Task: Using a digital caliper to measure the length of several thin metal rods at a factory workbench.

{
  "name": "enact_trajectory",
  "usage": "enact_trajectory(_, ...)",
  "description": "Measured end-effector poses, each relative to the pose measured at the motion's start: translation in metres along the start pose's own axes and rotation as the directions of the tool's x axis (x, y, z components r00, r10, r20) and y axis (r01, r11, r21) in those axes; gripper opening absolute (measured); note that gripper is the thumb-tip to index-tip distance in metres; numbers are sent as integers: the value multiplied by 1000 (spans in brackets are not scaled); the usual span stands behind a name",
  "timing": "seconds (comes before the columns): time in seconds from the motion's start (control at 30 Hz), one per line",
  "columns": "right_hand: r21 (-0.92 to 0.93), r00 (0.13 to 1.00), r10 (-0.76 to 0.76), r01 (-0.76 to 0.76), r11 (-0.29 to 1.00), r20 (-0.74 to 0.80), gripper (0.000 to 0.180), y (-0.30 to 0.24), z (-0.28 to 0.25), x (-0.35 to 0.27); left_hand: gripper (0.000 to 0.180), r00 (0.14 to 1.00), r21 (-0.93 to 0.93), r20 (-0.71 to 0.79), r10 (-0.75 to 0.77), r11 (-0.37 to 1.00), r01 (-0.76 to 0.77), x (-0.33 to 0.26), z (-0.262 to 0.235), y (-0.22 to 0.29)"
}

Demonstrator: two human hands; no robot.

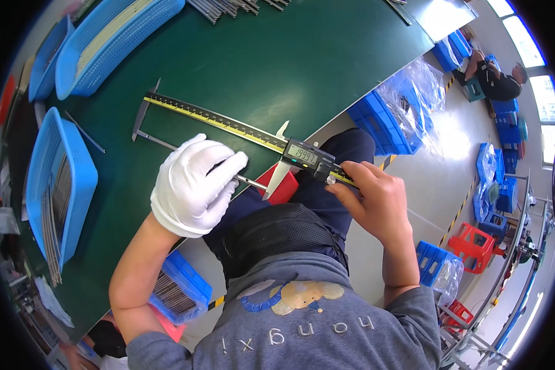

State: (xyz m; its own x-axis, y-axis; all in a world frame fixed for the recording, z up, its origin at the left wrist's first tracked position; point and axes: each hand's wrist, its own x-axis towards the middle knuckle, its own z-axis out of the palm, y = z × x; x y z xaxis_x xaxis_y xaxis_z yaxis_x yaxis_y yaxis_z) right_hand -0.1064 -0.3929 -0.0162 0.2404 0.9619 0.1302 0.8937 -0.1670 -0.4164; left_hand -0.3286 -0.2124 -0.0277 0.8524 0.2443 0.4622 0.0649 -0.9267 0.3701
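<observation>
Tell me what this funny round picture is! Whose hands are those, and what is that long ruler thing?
The picture comes from a camera worn on a person's head, looking down, so its edges bend. Both hands belong to that person. The left hand in a white glove holds a thin straight metal rod. The bare right hand holds a long metal measuring caliper with a small grey number screen; the rod lies between its two jaws, one at each end. They rest over a dark green table. On the table sit blue plastic mesh baskets holding more thin rods. On the floor stand blue plastic crates and a red plastic stool. Another person sits far away.
</observation>
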Motion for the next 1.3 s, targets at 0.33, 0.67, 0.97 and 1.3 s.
enact_trajectory(0.33,7,1000,15,-16,1000,19,37,-3,-2,0,34,1000,8,1,9,1000,-9,2,1,1)
enact_trajectory(0.67,30,1000,-27,27,999,15,30,10,-8,6,18,992,155,63,111,981,-120,16,-4,-3)
enact_trajectory(0.97,85,987,-142,149,985,-78,25,21,8,1,28,951,635,-310,-14,741,218,114,-85,-152)
enact_trajectory(1.3,51,993,-29,23,998,114,30,17,-13,10,30,431,19,-370,-823,458,889,114,-72,-213)
